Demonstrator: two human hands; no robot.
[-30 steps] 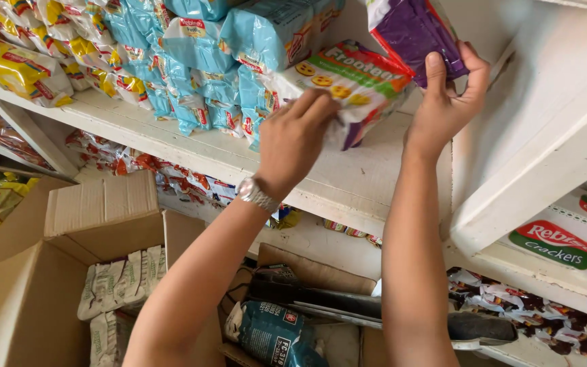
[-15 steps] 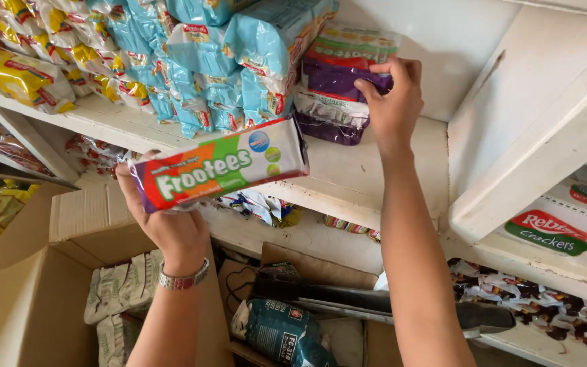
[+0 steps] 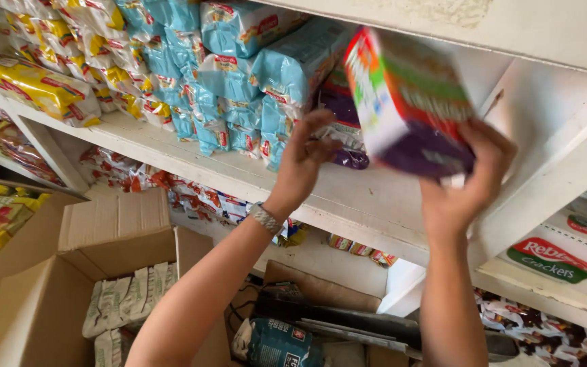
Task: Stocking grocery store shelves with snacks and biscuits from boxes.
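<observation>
An open cardboard box (image 3: 69, 285) sits lowest. Above it, the right hand (image 3: 467, 183) clamps a colourful snack box (image 3: 405, 102), tilted over the shelf's (image 3: 191, 163) front edge. The left hand (image 3: 307, 160), fingers spread, touches purple packets (image 3: 348, 146) further back beside blue packets (image 3: 239, 88).

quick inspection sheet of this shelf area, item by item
surface: white shelf, worn and scuffed, partly bare under the hands
job's things: multicoloured box lifted at the shelf opening, tilted; purple packets stacked behind it on the shelf
clutter: pale blue packets and yellow packets piled on the shelf; open cardboard carton below with pale packs inside
hands: right hand holds the box from beneath; left hand at the purple packets, fingers spread, grip unclear
cables: a dark cord seems to lie by the carton, unclear
surroundings: red and white carton at right; more packets on lower shelves
</observation>
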